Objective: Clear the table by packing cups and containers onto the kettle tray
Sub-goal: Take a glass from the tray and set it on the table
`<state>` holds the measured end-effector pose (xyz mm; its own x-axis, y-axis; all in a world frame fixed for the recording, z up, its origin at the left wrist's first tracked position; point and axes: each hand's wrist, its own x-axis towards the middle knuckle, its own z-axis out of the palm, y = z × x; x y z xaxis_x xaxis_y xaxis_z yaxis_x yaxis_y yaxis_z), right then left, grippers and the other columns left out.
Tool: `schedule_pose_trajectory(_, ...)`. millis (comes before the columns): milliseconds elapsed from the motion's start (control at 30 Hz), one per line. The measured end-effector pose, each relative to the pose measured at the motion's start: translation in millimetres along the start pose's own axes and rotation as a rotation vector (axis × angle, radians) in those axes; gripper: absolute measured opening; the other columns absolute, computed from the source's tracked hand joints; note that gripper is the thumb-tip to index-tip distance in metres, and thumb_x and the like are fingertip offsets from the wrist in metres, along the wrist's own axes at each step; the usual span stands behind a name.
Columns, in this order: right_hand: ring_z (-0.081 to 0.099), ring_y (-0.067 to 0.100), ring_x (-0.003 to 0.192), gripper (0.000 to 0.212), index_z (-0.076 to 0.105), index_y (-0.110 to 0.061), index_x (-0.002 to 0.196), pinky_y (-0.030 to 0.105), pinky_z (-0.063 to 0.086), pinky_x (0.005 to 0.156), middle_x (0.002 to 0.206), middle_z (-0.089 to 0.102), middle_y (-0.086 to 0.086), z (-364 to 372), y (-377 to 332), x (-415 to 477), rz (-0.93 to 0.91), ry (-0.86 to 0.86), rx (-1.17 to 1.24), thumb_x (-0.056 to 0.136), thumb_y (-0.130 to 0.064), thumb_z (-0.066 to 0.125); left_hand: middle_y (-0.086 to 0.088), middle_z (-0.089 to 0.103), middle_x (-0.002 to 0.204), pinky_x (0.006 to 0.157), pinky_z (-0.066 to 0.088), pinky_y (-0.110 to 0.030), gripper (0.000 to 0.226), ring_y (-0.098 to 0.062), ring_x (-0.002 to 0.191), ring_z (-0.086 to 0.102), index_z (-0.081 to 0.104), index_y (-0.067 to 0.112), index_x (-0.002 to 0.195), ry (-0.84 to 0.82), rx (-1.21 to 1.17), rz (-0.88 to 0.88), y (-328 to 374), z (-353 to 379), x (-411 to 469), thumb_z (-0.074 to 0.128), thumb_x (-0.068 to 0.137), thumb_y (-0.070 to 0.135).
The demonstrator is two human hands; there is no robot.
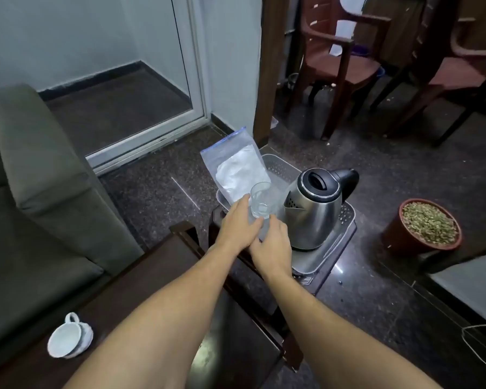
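Now both hands meet over the tray point(345, 228): the left hand point(240, 224), fingers pressed together and fairly straight, touches the glass point(260, 199) from nine o'clock. The right hand point(272, 244) reaches its base from five, but I cannot tell whether it pinches. The glass tilts at nine o'clock of the kettle point(312, 211), against the bag point(236, 164). At seven o'clock, a cup point(66, 342) lies sideways on the table point(152, 276).

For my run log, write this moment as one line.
glass: over tray beside kettle | left hand: touches glass | right hand: at its base, grip unclear | white cup: on table
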<state>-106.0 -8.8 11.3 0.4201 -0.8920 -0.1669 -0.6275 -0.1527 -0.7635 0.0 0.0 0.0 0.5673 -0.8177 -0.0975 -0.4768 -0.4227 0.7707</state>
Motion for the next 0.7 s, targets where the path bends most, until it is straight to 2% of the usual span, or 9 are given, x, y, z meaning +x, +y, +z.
schedule_pose_trajectory(100, 0.043, 0.021, 0.137, 0.054, 0.045, -0.016, 0.145, 0.041, 0.044, 0.106, 0.147, 0.048, 0.006, 5.7, 6.7, 11.9, -0.036, 0.015, -0.026, 0.093, -0.018, 0.058, -0.004, 0.056, 0.135, 0.090, 0.045, -0.035, 0.057, -0.028, 0.124, 0.054, 0.043, 0.022, 0.137, 0.037, 0.056, 0.023, -4.3, 7.5, 19.3, 0.069, 0.087, 0.031)
schedule_pose_trajectory(233, 0.043, 0.024, 0.138, 0.060, 0.042, -0.014, 0.146, 0.039, 0.042, 0.108, 0.151, 0.044, 0.007, 11.2, 14.0, 21.7, -0.051, -0.006, -0.064, 0.088, -0.013, 0.060, -0.008, 0.042, 0.153, 0.100, 0.040, -0.035, 0.082, -0.028, 0.138, 0.044, 0.025, 0.018, 0.156, -0.007, 0.095, 0.000, -6.9, 19.8, 44.6, 0.069, 0.088, 0.029)
schedule_pose_trajectory(367, 0.046, 0.029, 0.134, 0.059, 0.043, -0.010, 0.144, 0.042, 0.044, 0.105, 0.148, 0.044, 0.009, 14.6, 20.2, 31.0, -0.048, 0.015, -0.097, 0.087, -0.013, 0.059, -0.010, 0.027, 0.162, 0.114, 0.037, -0.040, 0.099, -0.027, 0.147, 0.033, 0.010, 0.016, 0.162, -0.070, 0.122, -0.012, -11.6, 28.4, 63.2, 0.073, 0.087, 0.031)
schedule_pose_trajectory(467, 0.048, 0.029, 0.132, 0.057, 0.044, -0.010, 0.143, 0.043, 0.047, 0.102, 0.148, 0.044, 0.008, 17.5, 26.9, 34.4, -0.062, 0.017, -0.101, 0.088, -0.013, 0.059, -0.009, 0.026, 0.163, 0.114, 0.037, -0.040, 0.104, -0.027, 0.148, 0.032, 0.011, 0.015, 0.162, -0.072, 0.144, -0.013, -15.8, 33.8, 73.2, 0.076, 0.082, 0.026)
schedule_pose_trajectory(567, 0.046, 0.027, 0.136, 0.062, 0.041, -0.011, 0.148, 0.041, 0.046, 0.104, 0.152, 0.040, 0.007, 20.1, 32.6, 35.5, -0.069, 0.008, -0.095, 0.089, -0.013, 0.059, -0.010, 0.033, 0.158, 0.113, 0.039, -0.041, 0.107, -0.029, 0.144, 0.038, 0.012, 0.016, 0.162, -0.072, 0.158, -0.020, -21.0, 38.6, 79.0, 0.078, 0.078, 0.025)
schedule_pose_trajectory(700, 0.040, 0.027, 0.142, 0.069, 0.033, -0.011, 0.155, 0.038, 0.039, 0.112, 0.155, 0.037, 0.010, 21.4, 35.5, 36.4, -0.077, -0.004, -0.086, 0.091, -0.011, 0.059, -0.007, 0.051, 0.142, 0.105, 0.046, -0.038, 0.101, -0.028, 0.131, 0.050, 0.031, 0.017, 0.153, 0.017, 0.122, -0.048, -22.4, 45.5, 84.1, 0.087, 0.070, 0.031)
